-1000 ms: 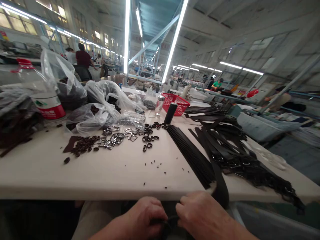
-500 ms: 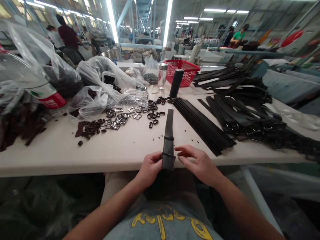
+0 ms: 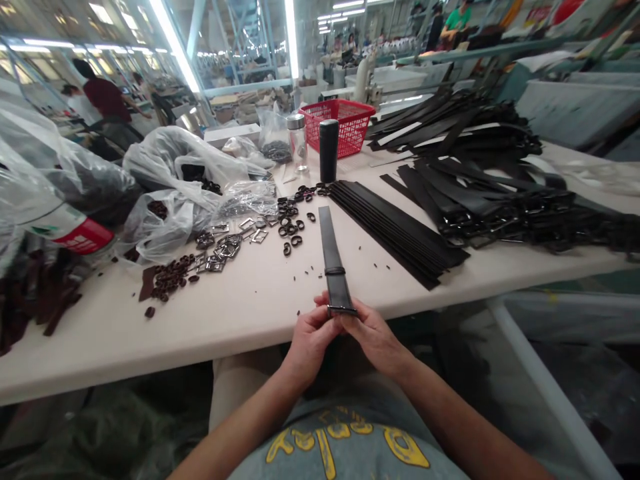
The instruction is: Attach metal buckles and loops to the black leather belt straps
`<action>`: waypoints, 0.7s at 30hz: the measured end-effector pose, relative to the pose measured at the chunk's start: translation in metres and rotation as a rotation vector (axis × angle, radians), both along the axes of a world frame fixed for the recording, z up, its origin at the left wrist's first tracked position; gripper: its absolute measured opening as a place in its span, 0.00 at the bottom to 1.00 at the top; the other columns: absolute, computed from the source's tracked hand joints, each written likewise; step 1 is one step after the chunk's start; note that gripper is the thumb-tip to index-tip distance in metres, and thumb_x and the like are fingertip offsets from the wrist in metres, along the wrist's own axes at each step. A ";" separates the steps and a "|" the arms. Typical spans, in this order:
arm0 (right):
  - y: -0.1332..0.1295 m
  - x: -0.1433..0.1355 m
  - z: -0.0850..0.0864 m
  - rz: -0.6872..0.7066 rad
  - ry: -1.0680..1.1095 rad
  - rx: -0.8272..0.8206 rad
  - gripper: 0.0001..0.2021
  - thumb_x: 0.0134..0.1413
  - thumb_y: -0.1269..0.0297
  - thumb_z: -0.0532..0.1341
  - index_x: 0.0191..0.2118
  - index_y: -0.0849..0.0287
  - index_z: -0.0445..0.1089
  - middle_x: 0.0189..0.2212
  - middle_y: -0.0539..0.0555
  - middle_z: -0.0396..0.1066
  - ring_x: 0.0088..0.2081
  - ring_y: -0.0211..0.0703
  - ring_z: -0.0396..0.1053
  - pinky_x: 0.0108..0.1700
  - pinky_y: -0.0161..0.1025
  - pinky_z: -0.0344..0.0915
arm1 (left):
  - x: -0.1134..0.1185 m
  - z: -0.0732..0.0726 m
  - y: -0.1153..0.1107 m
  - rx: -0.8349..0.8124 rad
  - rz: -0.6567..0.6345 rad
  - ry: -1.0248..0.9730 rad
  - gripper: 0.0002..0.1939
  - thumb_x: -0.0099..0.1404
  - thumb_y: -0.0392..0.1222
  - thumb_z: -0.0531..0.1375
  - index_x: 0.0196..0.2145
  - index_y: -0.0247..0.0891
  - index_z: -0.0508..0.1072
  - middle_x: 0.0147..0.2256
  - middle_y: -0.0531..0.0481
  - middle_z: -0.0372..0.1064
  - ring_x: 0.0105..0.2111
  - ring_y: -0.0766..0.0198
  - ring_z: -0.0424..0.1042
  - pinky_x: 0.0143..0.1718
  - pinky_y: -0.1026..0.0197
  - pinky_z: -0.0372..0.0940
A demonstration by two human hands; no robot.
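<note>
Between my hands is a black leather belt strap (image 3: 331,243), its far part lying on the table and pointing away from me. A dark keeper loop (image 3: 335,271) goes around the strap, and a metal buckle (image 3: 343,311) sits at its near end. My left hand (image 3: 311,337) pinches the buckle end from the left. On the other side, my right hand (image 3: 373,333) closes on the same end, its thumb close to the left thumb. The fingertips under the strap are partly hidden.
Loose metal buckles (image 3: 225,250), black loops (image 3: 290,227) and brown loops (image 3: 173,277) lie to the left. Black straps (image 3: 390,230) are stacked to the right. Behind stand a black cylinder (image 3: 328,152), a glass bottle (image 3: 298,143) and a red basket (image 3: 345,127). Plastic bags (image 3: 170,160) crowd the left.
My right hand, open beside the strap before, has closed on its buckle end. The buckle has moved to the near end. The view has turned somewhat to the right.
</note>
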State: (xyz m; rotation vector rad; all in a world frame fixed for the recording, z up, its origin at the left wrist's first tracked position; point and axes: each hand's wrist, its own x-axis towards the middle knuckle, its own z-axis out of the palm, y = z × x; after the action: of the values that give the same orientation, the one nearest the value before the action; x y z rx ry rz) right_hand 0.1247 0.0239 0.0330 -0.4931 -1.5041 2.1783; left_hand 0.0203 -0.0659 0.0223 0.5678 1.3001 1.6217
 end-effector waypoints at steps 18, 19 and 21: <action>0.022 -0.015 -0.016 -0.302 -0.179 -0.071 0.21 0.51 0.46 0.67 0.38 0.61 0.77 0.32 0.58 0.80 0.29 0.46 0.76 0.26 0.35 0.71 | 0.006 0.004 0.026 0.003 -0.013 -0.190 0.23 0.47 0.55 0.72 0.31 0.31 0.78 0.25 0.50 0.70 0.26 0.67 0.67 0.34 0.62 0.63; 0.028 -0.017 -0.017 -0.328 -0.176 -0.086 0.21 0.49 0.46 0.69 0.37 0.61 0.77 0.32 0.58 0.80 0.29 0.46 0.77 0.25 0.36 0.72 | 0.002 0.004 0.024 0.003 -0.055 -0.175 0.25 0.46 0.56 0.72 0.34 0.32 0.78 0.26 0.49 0.71 0.26 0.67 0.68 0.33 0.62 0.63; 0.038 -0.021 -0.018 -0.378 -0.165 -0.105 0.20 0.44 0.47 0.71 0.35 0.60 0.77 0.32 0.58 0.80 0.29 0.46 0.77 0.25 0.35 0.73 | -0.009 0.006 0.018 -0.013 -0.134 -0.138 0.29 0.46 0.57 0.72 0.41 0.34 0.78 0.29 0.48 0.74 0.26 0.66 0.70 0.31 0.63 0.63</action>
State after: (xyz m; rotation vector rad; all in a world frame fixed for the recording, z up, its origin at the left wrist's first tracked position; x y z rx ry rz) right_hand 0.1041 0.0621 0.0153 -0.9309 -1.2563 1.9602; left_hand 0.0111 -0.0475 0.0281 0.5155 1.1462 1.5138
